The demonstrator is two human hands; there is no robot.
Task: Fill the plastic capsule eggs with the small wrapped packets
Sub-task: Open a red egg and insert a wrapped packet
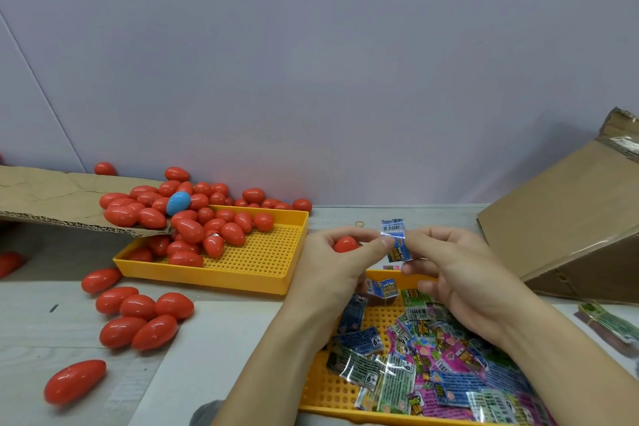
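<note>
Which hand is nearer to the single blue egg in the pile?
The left hand. It holds a red egg just right of the tray where the blue egg lies; the right hand, pinching a blue packet, is farther right.

One head-worn camera (wide-angle) looks forward and down, close over the table, facing the wall.

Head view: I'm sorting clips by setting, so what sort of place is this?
Probably a small hand-packing workstation, not a home table: a heap of red capsule eggs spilling into a yellow perforated tray, a second tray of wrapped packets, and opened cardboard boxes.
</note>
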